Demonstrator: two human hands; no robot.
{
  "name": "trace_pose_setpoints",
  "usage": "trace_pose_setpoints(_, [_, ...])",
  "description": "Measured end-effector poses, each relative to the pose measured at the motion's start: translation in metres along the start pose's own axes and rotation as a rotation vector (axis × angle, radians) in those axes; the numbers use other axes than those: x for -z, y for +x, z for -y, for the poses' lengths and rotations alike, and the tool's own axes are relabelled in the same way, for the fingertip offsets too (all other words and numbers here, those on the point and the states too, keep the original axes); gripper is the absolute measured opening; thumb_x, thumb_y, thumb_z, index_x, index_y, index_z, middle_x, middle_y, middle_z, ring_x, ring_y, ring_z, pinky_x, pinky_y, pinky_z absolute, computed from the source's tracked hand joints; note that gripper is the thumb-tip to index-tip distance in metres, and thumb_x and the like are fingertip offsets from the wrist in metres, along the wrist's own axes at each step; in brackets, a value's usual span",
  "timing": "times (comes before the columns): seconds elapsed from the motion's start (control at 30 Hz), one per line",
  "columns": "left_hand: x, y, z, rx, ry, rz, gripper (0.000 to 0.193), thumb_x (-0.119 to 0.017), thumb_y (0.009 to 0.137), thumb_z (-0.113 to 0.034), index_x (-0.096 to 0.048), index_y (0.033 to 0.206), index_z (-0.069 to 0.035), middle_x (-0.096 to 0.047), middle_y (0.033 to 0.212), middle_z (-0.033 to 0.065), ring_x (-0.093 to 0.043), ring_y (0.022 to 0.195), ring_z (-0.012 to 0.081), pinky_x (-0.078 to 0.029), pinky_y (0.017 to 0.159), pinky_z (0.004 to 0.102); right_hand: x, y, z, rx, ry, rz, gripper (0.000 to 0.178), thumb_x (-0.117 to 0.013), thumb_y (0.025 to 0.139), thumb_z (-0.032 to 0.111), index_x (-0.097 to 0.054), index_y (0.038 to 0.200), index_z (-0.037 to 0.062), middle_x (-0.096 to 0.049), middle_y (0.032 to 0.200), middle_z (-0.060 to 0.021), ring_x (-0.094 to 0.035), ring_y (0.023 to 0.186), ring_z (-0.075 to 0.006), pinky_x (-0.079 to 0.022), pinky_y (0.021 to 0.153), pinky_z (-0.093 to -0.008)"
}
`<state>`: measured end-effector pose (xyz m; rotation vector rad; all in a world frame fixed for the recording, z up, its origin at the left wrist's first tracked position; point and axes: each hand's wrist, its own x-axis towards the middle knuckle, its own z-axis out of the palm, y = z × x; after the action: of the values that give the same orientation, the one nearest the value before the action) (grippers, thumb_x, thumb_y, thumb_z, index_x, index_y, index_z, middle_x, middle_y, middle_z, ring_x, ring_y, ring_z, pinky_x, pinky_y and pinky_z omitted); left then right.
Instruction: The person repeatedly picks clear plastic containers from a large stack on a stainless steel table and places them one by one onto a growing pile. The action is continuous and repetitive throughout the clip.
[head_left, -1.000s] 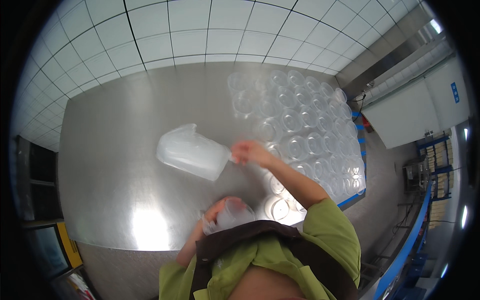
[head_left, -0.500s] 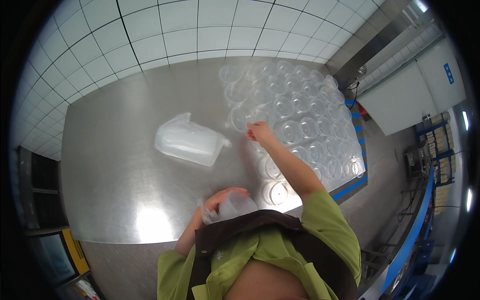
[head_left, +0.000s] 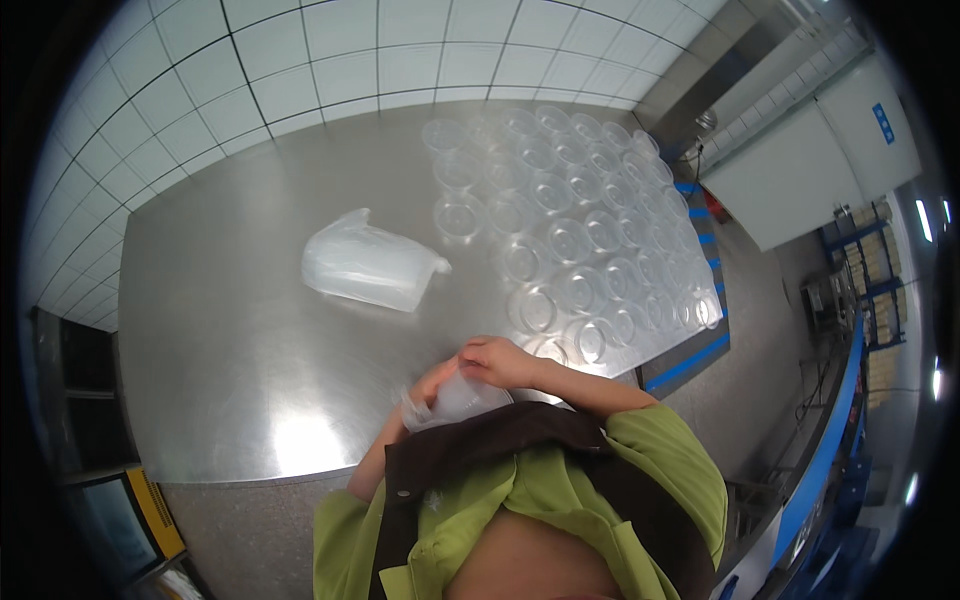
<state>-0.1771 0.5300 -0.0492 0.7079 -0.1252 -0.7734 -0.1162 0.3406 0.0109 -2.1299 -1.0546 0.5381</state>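
Observation:
My left hand (head_left: pixel 430 384) is wrapped round a stack of clear plastic bowls (head_left: pixel 466 399), partly in a loose thin plastic bag, held close to my apron at the table's near edge. Beside it my right hand (head_left: pixel 497 362) is closed, its fingertips pinching the stack's far edge next to the left fingers. Whether it grips one bowl or several is hidden. Many round clear plastic bowls (head_left: pixel 565 240) stand in rows on the right half of the steel table (head_left: pixel 220 300).
A filled translucent plastic bag (head_left: pixel 365 265) lies on the table left of the bowls. White tiled wall (head_left: pixel 340 55) runs along the far side. To the right, past the table's edge, are blue floor stripes (head_left: pixel 688 362) and a white cabinet (head_left: pixel 790 180).
My right hand has come back from the bowl rows to the stack at my left hand. The view has shifted slightly; the left hand still holds the stack.

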Motion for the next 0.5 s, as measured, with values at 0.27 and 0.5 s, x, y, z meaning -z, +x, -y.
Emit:
trace_pose_setpoints(0.27, [-0.004,-0.007,-0.007,0.067,-0.104,0.105,0.049,-0.039,0.095,-0.039,-0.046,0.127,-0.002,-0.053,0.125,0.0142,-0.052,0.114,0.0227,-0.040,0.098,0.0348,0.018,-0.019,0.008,-0.223,0.200,-0.290,0.017,-0.061,0.084,0.017,-0.066,0.097,0.0064,-0.065,0.087,-0.0095,-0.063,0.080,-0.0231,-0.050,0.071,-0.0342])
trace_pose_setpoints(0.5, [-0.038,-0.044,-0.012,0.051,-0.370,-0.021,0.054,-0.041,0.095,-0.041,-0.044,0.131,-0.001,-0.050,0.129,0.0169,-0.048,0.120,0.0272,-0.037,0.103,0.0398,0.011,0.017,-0.079,-0.908,0.762,-0.605,0.021,-0.061,0.082,0.014,-0.059,0.077,-0.0070,-0.061,0.064,-0.0128,-0.061,0.053,-0.0176,-0.051,0.042,-0.0292])
